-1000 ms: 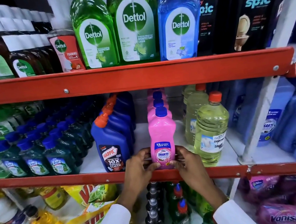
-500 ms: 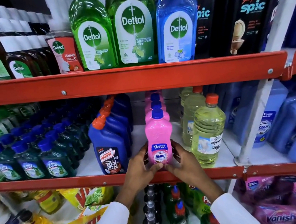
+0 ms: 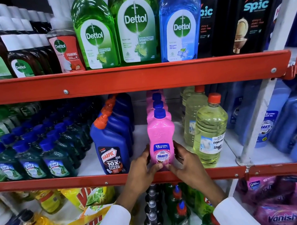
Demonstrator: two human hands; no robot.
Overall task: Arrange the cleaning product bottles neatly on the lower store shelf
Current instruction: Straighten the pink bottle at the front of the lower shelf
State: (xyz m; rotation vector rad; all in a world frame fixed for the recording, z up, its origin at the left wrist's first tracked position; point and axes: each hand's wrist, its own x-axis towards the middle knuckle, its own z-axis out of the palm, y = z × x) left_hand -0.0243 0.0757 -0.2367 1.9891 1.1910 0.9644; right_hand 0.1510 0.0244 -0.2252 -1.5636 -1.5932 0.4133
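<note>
Fingers [image 3: 149, 155] of left hand [image 3: 141, 170] and right hand [image 3: 186, 161] pinch the front pink Lizol Shakti bottle [image 3: 161, 138] at its label, upright at the shelf's [image 3: 103, 179] front edge; rows look ordered, final squaring apparently pending.

Upright pink Shakti bottle [image 3: 161, 138], blue cap, label forward, at front edge of lower shelf [image 3: 96, 180]

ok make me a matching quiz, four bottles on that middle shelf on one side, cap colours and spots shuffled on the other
1. pink Shakti bottle
2. Harpic bottle
3. pale yellow bottle
4. dark green Lizol bottle

a. orange angled cap, just left of the hands
b. blue cap, far left rows
c. blue cap, held by both hands
d. orange round cap, right of the hands

Pairs: 1-c, 2-a, 3-d, 4-b
</note>
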